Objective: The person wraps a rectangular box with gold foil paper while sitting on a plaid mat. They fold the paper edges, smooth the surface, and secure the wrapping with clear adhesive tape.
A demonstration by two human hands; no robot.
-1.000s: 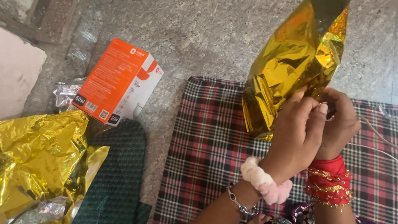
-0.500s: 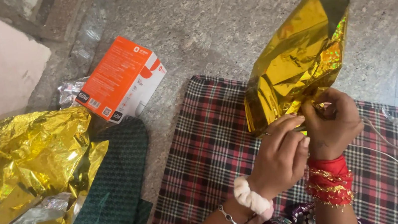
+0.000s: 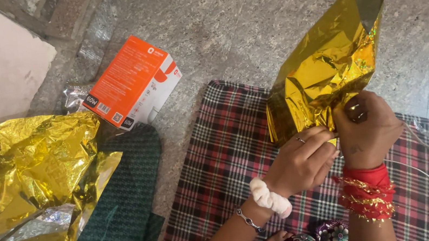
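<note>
Grip: my left hand [image 3: 301,161] and right hand [image 3: 366,128] pinch gold foil wrap [image 3: 327,63] over the plaid mat's [image 3: 219,158] far edge.

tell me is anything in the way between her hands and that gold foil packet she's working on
Nothing visible. The left hand and right hand both grip the gold foil packet directly at its lower edge, above the checked cloth. The white cable lies off to the right, clear of both hands.
</note>
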